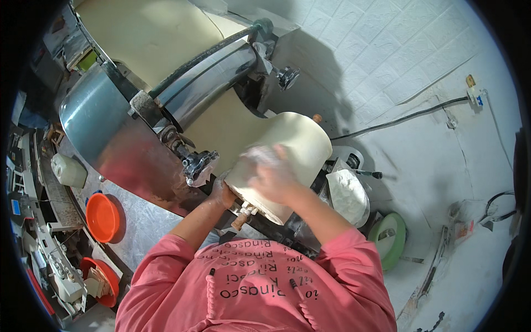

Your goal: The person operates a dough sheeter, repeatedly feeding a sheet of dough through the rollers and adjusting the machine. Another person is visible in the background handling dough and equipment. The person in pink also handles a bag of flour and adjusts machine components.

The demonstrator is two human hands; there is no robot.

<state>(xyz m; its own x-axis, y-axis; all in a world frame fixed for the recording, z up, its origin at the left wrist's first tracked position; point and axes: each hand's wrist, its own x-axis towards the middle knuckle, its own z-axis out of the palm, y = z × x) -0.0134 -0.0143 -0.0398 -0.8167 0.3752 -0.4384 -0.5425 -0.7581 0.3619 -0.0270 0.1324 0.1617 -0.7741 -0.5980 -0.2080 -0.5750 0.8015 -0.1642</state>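
A smooth cream-coloured dough sheet (218, 124) runs down from a steel dough-rolling machine (119, 124). It winds onto a thick dough roll (298, 146) right in front of me. At the roll's left end, my left hand (223, 193) touches the edge, its fingers mostly hidden. My right hand (274, 176) is over the top of the roll, its fingers whitish and smeared by motion, so I cannot make out whether they hold anything. The wooden end of a rolling pin (240, 222) sticks out of the roll's near end.
Black handwheels (199, 165) jut from the machine beside the dough. To the right stand a container of white powder (348, 196) and a green tub (389, 240). An orange basin (103, 217) and a pale jug (69, 170) are at left. A cable (398, 119) crosses the right wall.
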